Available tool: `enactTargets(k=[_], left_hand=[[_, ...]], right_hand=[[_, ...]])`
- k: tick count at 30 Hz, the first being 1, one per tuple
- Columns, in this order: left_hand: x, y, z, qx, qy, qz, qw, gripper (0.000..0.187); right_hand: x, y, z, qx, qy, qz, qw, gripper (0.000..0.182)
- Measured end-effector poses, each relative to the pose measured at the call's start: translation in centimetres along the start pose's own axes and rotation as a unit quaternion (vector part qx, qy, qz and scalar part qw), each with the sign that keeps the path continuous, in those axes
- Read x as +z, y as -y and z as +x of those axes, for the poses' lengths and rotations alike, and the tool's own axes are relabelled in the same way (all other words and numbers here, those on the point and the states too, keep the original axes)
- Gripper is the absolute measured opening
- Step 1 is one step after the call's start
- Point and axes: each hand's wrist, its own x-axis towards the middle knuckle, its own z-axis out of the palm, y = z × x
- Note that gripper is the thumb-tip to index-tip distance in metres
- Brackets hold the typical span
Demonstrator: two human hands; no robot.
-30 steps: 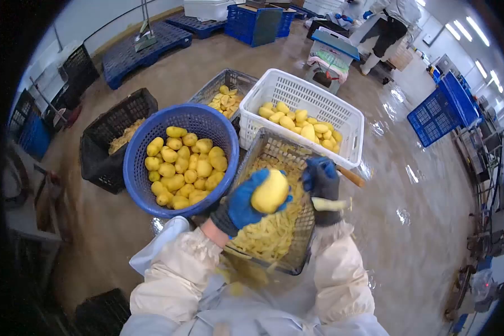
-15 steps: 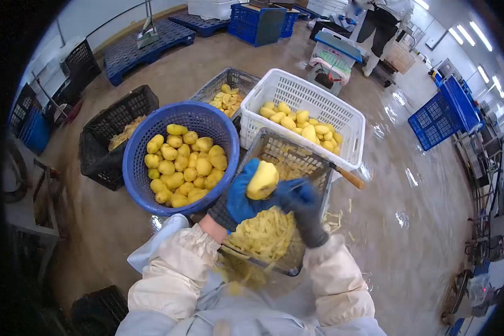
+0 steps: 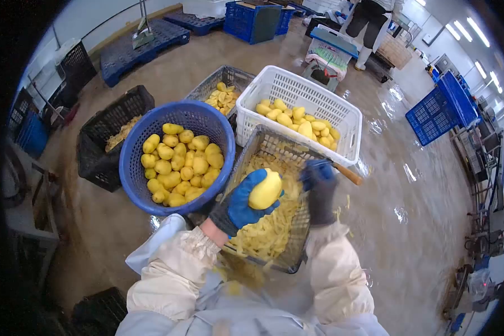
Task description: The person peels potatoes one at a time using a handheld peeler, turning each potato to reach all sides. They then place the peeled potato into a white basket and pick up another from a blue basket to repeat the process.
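I am holding a peeled yellow potato [image 3: 265,190] in my left hand [image 3: 242,200], the blue-gloved fingers wrapping under and around it so that it is sitting up in the palm. My right hand [image 3: 319,187], in a dark glove, is curling closed around the wooden-handled tool [image 3: 347,175], whose handle end is sticking out to the right; the working end is blurred and I cannot tell its shape. Both hands are hovering over the grey wire crate [image 3: 274,147], which is tilting toward me and holding a heap of pale potato peelings [image 3: 266,235]. Just left of it the round blue basket [image 3: 130,168] is sitting full of peeled potatoes, touching the crate's edge. Behind the crate the white plastic crate [image 3: 297,92] is holding more yellow potatoes, and a second grey crate [image 3: 215,84] beside it is holding cut pieces. A black crate [image 3: 95,151] is standing further left on the wet floor [image 3: 420,213]. A person [image 3: 369,17] is standing far back.
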Motion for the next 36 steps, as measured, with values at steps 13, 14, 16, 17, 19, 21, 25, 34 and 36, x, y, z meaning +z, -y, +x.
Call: enactTargets(k=[13,14,16,17,19,21,25,34,36], left_hand=[[3.3,1.2,-1.3,0.089,-0.044,0.229,0.968,0.045],[2.8,1.1,-0.9,0.083,-0.062,0.178,0.979,0.045],[2.2,0.5,-0.2,0.084,-0.076,0.122,0.986,0.045],[1.9,-0.4,-0.3,0.080,-0.037,0.037,0.995,0.043],[0.7,-1.0,0.1,0.077,0.001,-0.045,0.996,0.042],[0.1,-0.9,0.7,0.162,-0.089,0.007,0.983,0.039],[1.7,0.8,-0.1,0.142,-0.036,0.003,0.989,0.035],[0.9,-0.4,0.4,0.218,-0.087,0.088,0.968,0.034],[-2.8,0.3,1.0,0.279,-0.102,0.185,0.937,0.033]], right_hand=[[-0.8,-0.8,1.5,-0.024,0.011,0.054,0.998,0.019],[-1.1,0.0,1.3,0.010,0.019,0.068,0.997,0.018],[-0.5,2.2,0.4,0.041,0.035,0.077,0.996,0.017],[0.5,2.6,-1.0,0.043,0.063,0.073,0.994,0.016],[1.9,1.4,-3.8,0.002,0.162,0.050,0.986,0.015],[3.5,0.5,-6.1,-0.149,0.238,-0.098,0.955,0.016],[2.5,1.7,-3.3,0.045,0.135,0.056,0.988,0.013],[2.8,0.0,-3.2,-0.025,0.103,-0.013,0.994,0.011],[3.9,-1.5,-4.3,-0.035,0.087,-0.010,0.996,0.011]])
